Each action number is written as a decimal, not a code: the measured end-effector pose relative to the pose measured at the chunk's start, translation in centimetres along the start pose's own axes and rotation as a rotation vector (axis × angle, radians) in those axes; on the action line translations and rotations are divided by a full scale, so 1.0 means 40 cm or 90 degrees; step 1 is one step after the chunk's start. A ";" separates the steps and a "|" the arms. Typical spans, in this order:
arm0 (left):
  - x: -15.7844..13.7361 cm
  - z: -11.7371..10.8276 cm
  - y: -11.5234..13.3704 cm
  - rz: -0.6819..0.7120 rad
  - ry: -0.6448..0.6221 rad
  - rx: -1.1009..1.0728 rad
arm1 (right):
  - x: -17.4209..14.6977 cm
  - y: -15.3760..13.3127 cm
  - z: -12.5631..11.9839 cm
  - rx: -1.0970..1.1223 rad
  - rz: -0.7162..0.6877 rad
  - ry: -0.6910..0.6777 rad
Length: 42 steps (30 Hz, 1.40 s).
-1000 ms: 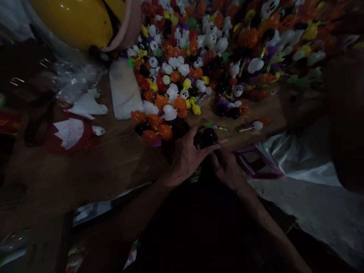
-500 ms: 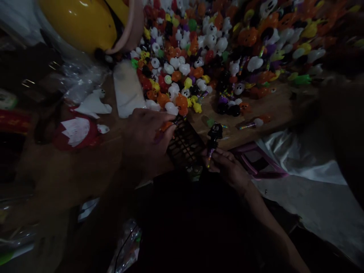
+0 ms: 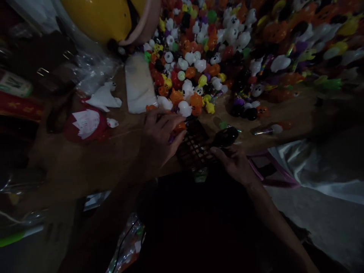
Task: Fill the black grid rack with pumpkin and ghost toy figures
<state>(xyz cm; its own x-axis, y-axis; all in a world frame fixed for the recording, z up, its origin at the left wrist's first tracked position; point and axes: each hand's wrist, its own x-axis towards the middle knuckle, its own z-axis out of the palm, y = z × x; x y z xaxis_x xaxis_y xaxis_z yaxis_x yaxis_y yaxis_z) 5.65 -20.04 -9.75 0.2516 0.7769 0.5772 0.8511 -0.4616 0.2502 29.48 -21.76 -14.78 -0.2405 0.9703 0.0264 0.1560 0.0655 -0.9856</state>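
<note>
My left hand [image 3: 159, 138] is closed around a small orange and purple toy [image 3: 179, 128], which pokes out between thumb and fingers. A glossy black toy figure [image 3: 226, 135] is gripped in my right hand [image 3: 234, 163], its thumb lying along the near side. In the previous view it had a face and a colourful striped stem. Between the two hands lies a dark slatted grid or basket [image 3: 196, 148] at the table's near edge. Small white, orange and yellow toys [image 3: 184, 108] lie just beyond my left fingers.
A big heap of small toys [image 3: 196, 64] covers the back. On the left are a white paper stack [image 3: 139, 83], a white ghost-like figure [image 3: 104, 96], a red item [image 3: 88, 125] and clear plastic wrap [image 3: 93, 74]. A yellow round object [image 3: 96, 19] stands behind. A pink-framed item [image 3: 273, 170] is right.
The whole scene has shifted right as the head turned. My right hand has tilted the black figure, so its face and striped stem no longer show. My left hand keeps its toy.
</note>
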 end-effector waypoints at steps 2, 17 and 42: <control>-0.003 0.001 -0.005 0.027 0.025 0.013 | 0.033 0.010 0.014 -0.049 -0.073 0.020; -0.027 -0.015 -0.023 0.057 0.019 -0.040 | 0.150 0.087 0.120 0.058 -0.020 0.161; -0.011 -0.021 -0.051 -0.023 -0.030 -0.107 | 0.102 -0.002 -0.005 -0.514 -0.341 0.018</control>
<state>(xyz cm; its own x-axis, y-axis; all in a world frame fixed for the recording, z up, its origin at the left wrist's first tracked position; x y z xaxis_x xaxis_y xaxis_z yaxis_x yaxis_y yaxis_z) 3.43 -19.81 -9.87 0.2465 0.8118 0.5293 0.7721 -0.4946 0.3990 28.68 -17.74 -14.55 -0.4497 0.7694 0.4536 0.6455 0.6310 -0.4304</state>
